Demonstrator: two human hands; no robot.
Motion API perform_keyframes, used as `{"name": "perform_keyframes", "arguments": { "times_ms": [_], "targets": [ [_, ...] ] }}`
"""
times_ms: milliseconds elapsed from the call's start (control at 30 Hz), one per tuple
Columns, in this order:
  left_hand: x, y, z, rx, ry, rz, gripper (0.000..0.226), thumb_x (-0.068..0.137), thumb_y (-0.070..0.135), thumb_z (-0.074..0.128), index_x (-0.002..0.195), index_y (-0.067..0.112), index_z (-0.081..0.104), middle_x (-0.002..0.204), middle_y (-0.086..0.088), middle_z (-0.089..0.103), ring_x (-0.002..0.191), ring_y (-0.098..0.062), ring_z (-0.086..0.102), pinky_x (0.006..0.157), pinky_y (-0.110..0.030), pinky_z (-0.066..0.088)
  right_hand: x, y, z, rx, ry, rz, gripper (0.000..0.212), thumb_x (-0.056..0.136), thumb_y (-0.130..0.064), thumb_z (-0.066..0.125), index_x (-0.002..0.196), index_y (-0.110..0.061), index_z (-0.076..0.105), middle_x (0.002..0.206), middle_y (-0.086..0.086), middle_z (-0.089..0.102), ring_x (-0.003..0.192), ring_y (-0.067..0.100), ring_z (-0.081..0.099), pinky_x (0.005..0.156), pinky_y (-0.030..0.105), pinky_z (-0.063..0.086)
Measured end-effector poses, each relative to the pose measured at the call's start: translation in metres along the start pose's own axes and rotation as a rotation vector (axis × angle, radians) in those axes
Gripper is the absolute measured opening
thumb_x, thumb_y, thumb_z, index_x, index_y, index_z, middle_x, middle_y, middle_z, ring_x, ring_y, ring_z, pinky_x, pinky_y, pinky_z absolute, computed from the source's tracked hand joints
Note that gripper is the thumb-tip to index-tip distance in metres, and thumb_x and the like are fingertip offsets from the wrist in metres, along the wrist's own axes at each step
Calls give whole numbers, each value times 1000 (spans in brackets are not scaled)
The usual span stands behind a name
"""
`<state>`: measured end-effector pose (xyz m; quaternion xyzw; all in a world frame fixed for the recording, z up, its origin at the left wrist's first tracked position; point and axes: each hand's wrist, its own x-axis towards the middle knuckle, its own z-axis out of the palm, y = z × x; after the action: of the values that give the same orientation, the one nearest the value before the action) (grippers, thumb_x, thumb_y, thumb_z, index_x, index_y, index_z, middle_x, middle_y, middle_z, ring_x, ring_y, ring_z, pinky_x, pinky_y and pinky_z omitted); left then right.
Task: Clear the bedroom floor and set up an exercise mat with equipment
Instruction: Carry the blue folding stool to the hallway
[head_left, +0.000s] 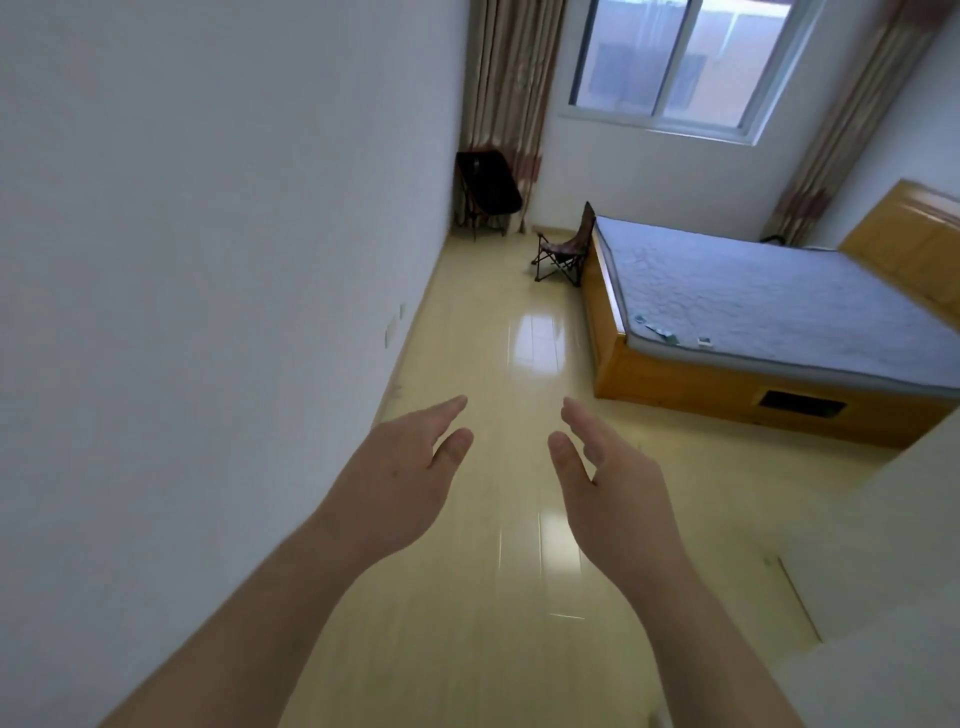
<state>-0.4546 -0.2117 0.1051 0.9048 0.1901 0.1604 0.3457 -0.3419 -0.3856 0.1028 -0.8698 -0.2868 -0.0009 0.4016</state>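
My left hand (410, 462) and my right hand (602, 467) are held out in front of me over the pale glossy floor (519, 332), palms facing each other, fingers straight, holding nothing. A small folding camp chair (563, 249) stands on the floor at the bed's far corner. A dark folding chair (488, 189) stands in the far left corner by the curtain. No mat or exercise equipment is in view.
A wooden bed (675, 384) with a bare grey mattress (769, 306) fills the right side; small items lie near its foot. A white wall (208, 260) runs along the left. A window (685, 57) with curtains is at the back. A white surface (883, 545) juts in at lower right.
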Motion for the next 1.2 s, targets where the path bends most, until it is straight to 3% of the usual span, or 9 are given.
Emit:
{"name": "perform_keyframes", "arguments": {
  "times_ms": [67, 167, 267, 333, 433, 600, 867, 967, 1200],
  "targets": [
    [49, -8, -2, -7, -13, 18, 49, 105, 42, 42, 152, 31, 41, 152, 12, 47, 139, -4, 43, 111, -17, 28, 43, 4, 8, 22, 17, 27, 45, 103, -40, 51, 147, -33, 49, 142, -18, 58, 122, 2, 58, 105, 22, 41],
    [121, -15, 2, -52, -14, 33, 47, 105, 41, 44, 151, 31, 43, 151, 11, 49, 138, -4, 45, 112, -20, 31, 105, 14, 17, 42, 47, 56, 45, 103, -40, 51, 147, -34, 49, 135, -20, 60, 87, -18, 56, 91, 13, 37],
    [197, -24, 16, -73, -24, 44, 47, 104, 43, 45, 150, 34, 44, 151, 13, 49, 137, -3, 46, 112, -21, 33, 173, 37, 29, 42, 79, 84, 46, 102, -41, 51, 147, -34, 49, 126, -16, 66, 75, -15, 53, 87, 13, 36],
    [246, -31, 29, -74, -34, 48, 47, 104, 43, 45, 150, 35, 44, 150, 13, 49, 136, -3, 46, 113, -24, 34, 219, 58, 36, 51, 94, 91, 46, 102, -41, 52, 148, -32, 49, 131, -15, 65, 83, -10, 56, 94, 18, 41],
    [320, -43, 48, -77, -32, 41, 47, 104, 42, 47, 150, 34, 45, 149, 14, 49, 136, -2, 46, 113, -23, 34, 296, 92, 46, 52, 119, 74, 47, 103, -40, 51, 149, -28, 49, 140, -15, 59, 110, 3, 62, 104, 23, 42],
    [446, -48, 63, -15, -30, -18, 47, 103, 41, 47, 149, 31, 46, 147, 12, 52, 134, -1, 48, 105, -16, 32, 430, 132, 51, 112, 99, 59, 46, 103, -37, 53, 148, -25, 50, 144, -14, 56, 132, 5, 53, 114, 35, 42],
    [634, -56, 80, -44, -4, -78, 47, 103, 42, 47, 149, 34, 45, 148, 13, 51, 136, -4, 46, 114, -25, 33, 629, 165, 71, 21, 18, 3, 49, 104, -41, 50, 151, -29, 45, 146, -13, 54, 132, 4, 52, 113, 34, 42],
    [694, -81, 94, -47, -23, -101, 47, 103, 43, 47, 149, 34, 46, 147, 12, 52, 135, -2, 47, 111, -20, 33, 692, 182, 85, -13, -26, -1, 50, 104, -43, 48, 152, -31, 42, 147, -16, 53, 120, -4, 52, 112, 31, 43],
    [896, -137, 121, -124, -2, -77, 47, 103, 43, 47, 148, 32, 47, 147, 14, 52, 133, 0, 49, 112, -25, 37, 888, 227, 124, -83, -51, 11, 51, 104, -45, 47, 152, -30, 41, 142, -13, 58, 99, -10, 50, 105, 21, 41]
  ]
}}
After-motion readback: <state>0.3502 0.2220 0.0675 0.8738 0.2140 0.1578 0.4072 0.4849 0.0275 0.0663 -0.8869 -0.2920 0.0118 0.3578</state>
